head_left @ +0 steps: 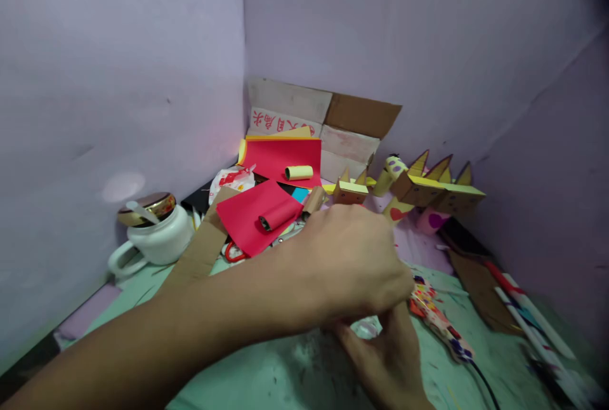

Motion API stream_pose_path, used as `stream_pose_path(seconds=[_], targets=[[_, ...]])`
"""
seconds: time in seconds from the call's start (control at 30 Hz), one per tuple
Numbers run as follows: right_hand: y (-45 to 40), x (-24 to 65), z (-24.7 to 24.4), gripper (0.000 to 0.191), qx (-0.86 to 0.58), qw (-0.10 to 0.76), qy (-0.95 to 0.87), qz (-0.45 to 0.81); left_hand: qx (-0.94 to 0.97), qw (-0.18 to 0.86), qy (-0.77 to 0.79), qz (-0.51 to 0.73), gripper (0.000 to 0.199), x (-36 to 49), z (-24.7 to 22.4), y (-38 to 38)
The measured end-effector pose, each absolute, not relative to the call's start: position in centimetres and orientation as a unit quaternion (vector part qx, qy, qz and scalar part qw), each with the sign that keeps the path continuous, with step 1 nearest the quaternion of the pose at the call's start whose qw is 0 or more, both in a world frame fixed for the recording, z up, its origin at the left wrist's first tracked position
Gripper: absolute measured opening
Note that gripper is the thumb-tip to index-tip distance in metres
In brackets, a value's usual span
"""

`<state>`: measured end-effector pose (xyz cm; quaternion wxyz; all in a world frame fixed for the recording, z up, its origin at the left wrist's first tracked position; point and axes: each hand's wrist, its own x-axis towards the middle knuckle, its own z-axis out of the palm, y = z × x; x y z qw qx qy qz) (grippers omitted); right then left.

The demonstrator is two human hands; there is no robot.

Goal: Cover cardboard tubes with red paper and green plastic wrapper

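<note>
My left hand (356, 264) reaches across from the lower left, back of the hand up, its fingers curled down out of sight. Below it and touching it is my right hand (394, 353), thumb bent inward and fingertips covered by the left hand. A small pale glossy patch (367, 327) shows between the two hands; I cannot make out what it is. What the closed fingers hold is hidden. Just right of the hands lies a flower-patterned object (440, 321) with a black cord.
Behind the hands are red paper sheets (285, 153), a red paper roll (280, 214), a yellow roll (299, 172) and scissors (235, 252). A white mug (162, 235) stands left beside a cardboard strip (202, 248). Spiked cardboard figures (438, 191) and white-and-red markers (533, 311) are right.
</note>
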<state>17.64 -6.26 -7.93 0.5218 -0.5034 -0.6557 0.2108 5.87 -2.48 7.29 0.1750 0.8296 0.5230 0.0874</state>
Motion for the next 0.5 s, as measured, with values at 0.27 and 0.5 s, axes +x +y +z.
stream_pose_path(seconds=[0.27, 0.5], targets=[[-5.7, 18.3, -6.7, 0.052, -0.574, 0.517, -0.525, 0.357, 0.761, 0.374, 0.466, 0.252, 0.041, 1.5, 3.1, -2.7], [-5.3, 18.3, -6.1, 0.034, -0.563, 0.496, -0.576, 0.324, 0.7, 0.442, 0.445, 0.341, 0.07, 3.0, -8.4, -4.7]])
